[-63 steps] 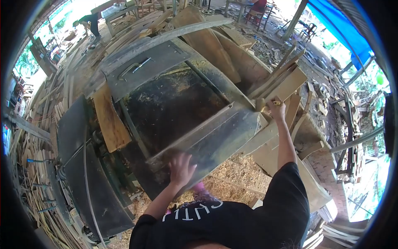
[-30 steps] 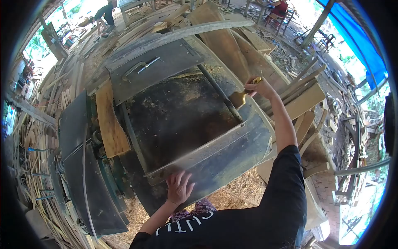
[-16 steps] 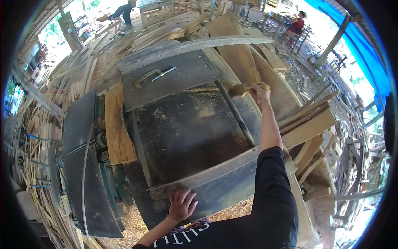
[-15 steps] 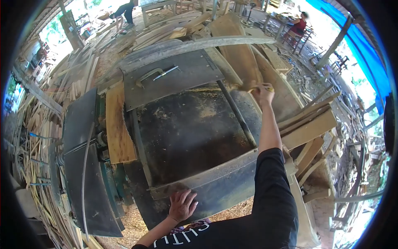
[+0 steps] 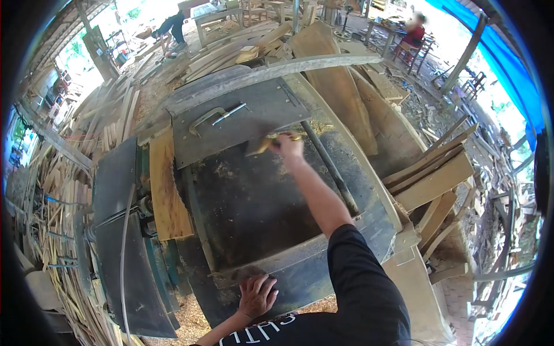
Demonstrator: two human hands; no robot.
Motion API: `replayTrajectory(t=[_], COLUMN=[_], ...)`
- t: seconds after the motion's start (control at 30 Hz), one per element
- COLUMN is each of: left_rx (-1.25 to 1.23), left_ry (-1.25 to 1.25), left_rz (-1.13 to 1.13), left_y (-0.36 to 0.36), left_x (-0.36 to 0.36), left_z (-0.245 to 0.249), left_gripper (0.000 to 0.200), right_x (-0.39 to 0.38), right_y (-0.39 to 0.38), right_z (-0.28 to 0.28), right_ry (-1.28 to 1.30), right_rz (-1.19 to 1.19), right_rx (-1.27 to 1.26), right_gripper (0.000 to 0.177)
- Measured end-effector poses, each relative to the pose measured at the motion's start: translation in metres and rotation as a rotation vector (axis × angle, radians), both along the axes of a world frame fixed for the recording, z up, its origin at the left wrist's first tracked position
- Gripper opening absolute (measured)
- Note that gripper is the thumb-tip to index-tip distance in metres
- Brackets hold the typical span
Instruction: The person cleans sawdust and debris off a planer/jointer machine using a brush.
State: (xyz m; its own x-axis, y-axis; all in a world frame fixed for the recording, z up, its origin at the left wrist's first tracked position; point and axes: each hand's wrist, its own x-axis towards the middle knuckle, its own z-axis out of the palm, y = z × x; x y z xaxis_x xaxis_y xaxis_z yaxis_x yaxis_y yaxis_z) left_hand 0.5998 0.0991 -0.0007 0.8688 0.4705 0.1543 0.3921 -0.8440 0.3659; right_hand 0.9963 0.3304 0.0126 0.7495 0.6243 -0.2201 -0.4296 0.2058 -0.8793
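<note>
My right hand (image 5: 287, 147) grips the yellow handle of a paintbrush (image 5: 261, 146), whose bristle end is blurred. The brush is over the far part of a dark, dusty flat surface (image 5: 248, 202), close to the edge of a grey board (image 5: 231, 106). A C-clamp (image 5: 199, 121) lies on that board. My left hand (image 5: 258, 295) rests, fingers spread, on the near edge of the dark surface beside a wooden strip (image 5: 288, 252). Sawdust is scattered across the surface.
A dark bar (image 5: 329, 167) borders the surface at the right. To the left are a wooden board (image 5: 167, 184) and a machine with dark metal tables (image 5: 124, 271). Stacked planks (image 5: 433, 179) stand at right. Two people, one in red (image 5: 414, 36), are in the background.
My right hand has swept the brush leftward, from beyond the right bar to the far middle of the dark surface. My left hand stays resting at the near edge.
</note>
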Motion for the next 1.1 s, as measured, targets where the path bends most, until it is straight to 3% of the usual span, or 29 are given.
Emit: replayTrajectory(t=[0.1, 0.17, 0.3, 0.37, 0.4, 0.5, 0.53, 0.6, 0.73, 0.83, 0.9, 0.93, 1.0, 1.1], left_rx=[-0.015, -0.008, -0.072, -0.031, -0.034, -0.012, -0.024, -0.034, -0.053, -0.060, -0.060, -0.059, -0.064, -0.062], left_ry=[-0.018, -0.017, -0.051, -0.031, -0.034, -0.024, -0.024, -0.019, -0.022, -0.014, -0.009, -0.014, -0.017, 0.004], left_rz=[0.013, 0.008, -0.002, 0.007, -0.004, 0.005, 0.006, 0.008, 0.012, 0.021, 0.025, 0.022, 0.015, 0.024], left_y=[0.001, 0.001, 0.004, 0.003, 0.002, 0.002, 0.002, 0.004, 0.003, 0.003, 0.004, 0.004, 0.004, 0.004], left_x=[-0.001, -0.001, -0.002, -0.002, -0.002, -0.002, -0.002, -0.002, -0.004, -0.002, -0.001, -0.001, 0.000, 0.003], left_z=[0.005, 0.005, -0.001, 0.003, 0.003, 0.004, 0.004, 0.003, -0.001, 0.000, 0.000, -0.002, -0.001, 0.003], left_gripper=[0.035, 0.034, 0.034, 0.033, 0.033, 0.032, 0.032, 0.031, 0.031, 0.030, 0.030, 0.030, 0.030, 0.030], right_x=[0.074, 0.049, 0.020, 0.005, 0.016, 0.067, 0.091, 0.094, 0.159, 0.212, 0.223, 0.225, 0.214, 0.215], right_y=[-0.016, -0.063, -0.088, -0.096, -0.094, -0.098, -0.101, -0.122, -0.177, -0.216, -0.225, -0.214, -0.181, -0.130], right_z=[-0.024, 0.045, 0.065, 0.069, 0.055, 0.045, 0.045, 0.097, 0.107, 0.061, 0.037, 0.024, -0.009, -0.033], right_ry=[-0.512, -0.964, -1.105, -0.555, -0.459, -0.552, -0.825, -0.755, -0.519, -0.463, -0.239, -0.243, 0.042, 0.083], right_rz=[-0.438, -0.440, -0.263, 0.125, 0.292, 0.164, 0.118, 0.086, 0.034, 0.051, 0.313, 0.315, 0.182, 0.067], right_rx=[-0.108, -0.317, -0.197, -0.048, -0.043, -0.199, -0.256, -0.170, -0.115, -0.309, -0.424, -0.425, -0.147, -0.120], right_gripper=[0.007, 0.012, 0.011, 0.011, 0.013, 0.012, 0.011, 0.012, 0.016, 0.018, 0.017, 0.017, 0.017, 0.017])
